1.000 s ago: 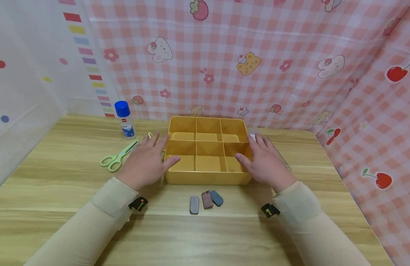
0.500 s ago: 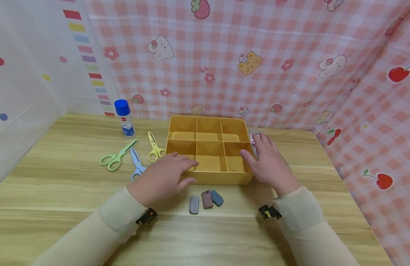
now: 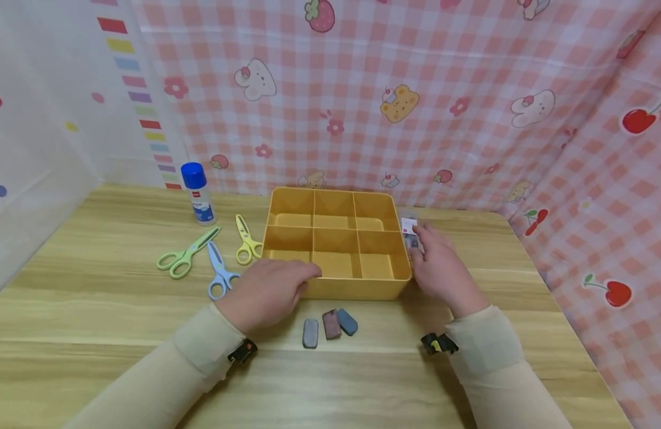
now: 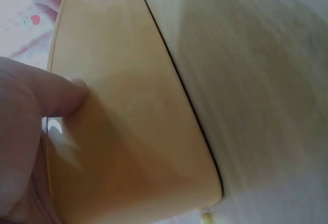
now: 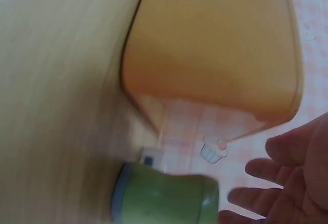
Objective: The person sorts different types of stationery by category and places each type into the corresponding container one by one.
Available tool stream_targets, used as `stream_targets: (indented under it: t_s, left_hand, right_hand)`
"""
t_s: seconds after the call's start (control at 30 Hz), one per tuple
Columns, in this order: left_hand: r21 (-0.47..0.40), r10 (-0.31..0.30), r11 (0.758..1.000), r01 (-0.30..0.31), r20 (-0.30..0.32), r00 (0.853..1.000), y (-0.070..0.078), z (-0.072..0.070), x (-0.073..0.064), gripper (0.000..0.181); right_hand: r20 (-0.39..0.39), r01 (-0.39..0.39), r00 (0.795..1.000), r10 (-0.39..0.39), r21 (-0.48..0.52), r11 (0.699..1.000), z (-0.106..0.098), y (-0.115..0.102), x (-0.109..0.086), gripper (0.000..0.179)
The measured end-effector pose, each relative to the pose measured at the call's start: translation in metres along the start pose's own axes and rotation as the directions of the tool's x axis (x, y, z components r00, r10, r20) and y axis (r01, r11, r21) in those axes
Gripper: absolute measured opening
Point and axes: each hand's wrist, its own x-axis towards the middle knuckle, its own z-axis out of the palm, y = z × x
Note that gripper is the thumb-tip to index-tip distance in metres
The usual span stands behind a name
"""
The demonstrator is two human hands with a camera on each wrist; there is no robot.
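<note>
A yellow box [image 3: 357, 289] with several compartments stands on the wooden table. My left hand [image 3: 268, 292] grips its front wall towards the left corner. In the left wrist view the thumb [image 4: 61, 98] presses on the outside of the wall, and the other fingers pass over the rim. My right hand [image 3: 444, 268] is beside the box's right side. The right wrist view shows the fingers [image 5: 287, 147] spread, apart from the box, near a green object with a grey base [image 5: 166, 196]. A clear pack with a white label [image 3: 409, 226] lies just beyond that hand.
Three small flat blocks, grey [image 3: 310, 333], brownish [image 3: 331, 325] and blue [image 3: 348, 322], lie before the box. Green scissors [image 3: 182, 262], blue scissors [image 3: 217, 268] and yellow scissors [image 3: 244, 241] lie left. A blue-capped bottle [image 3: 200, 202] stands behind them, near the patterned cloth [image 3: 357, 77].
My left hand has moved from the box's left side to its front wall and gripped it, uncovering the blue and yellow scissors. My right hand has drawn away from the right rim.
</note>
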Motion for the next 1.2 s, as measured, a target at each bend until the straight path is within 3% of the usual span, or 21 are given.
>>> stream_targets:
  t_s: [0.3,0.5,0.83,1.2]
  left_hand:
    - [0.023,-0.027,0.999,0.026,0.035,0.999,0.002,0.003,0.004,0.023]
    - [0.021,-0.029,0.999,0.028,0.05,0.998,0.003,0.004,0.004,0.015]
    - [0.031,-0.025,0.999,0.024,0.038,0.999,0.004,0.003,0.005,0.019]
    - [0.021,-0.035,0.999,0.035,0.026,0.999,0.005,0.002,0.006,0.017]
  right_hand:
    - [0.022,0.088,0.996,-0.085,-0.133,0.987,0.013,0.018,0.004,0.047]
    - [0.062,0.069,0.997,-0.055,-0.248,0.966,0.016,0.017,0.0,0.045]
    - [0.095,-0.006,0.995,0.031,-0.257,0.966,0.019,0.021,-0.002,0.034]
    - [0.124,-0.023,0.991,0.054,-0.241,0.97,0.018,0.02,-0.005,0.026]
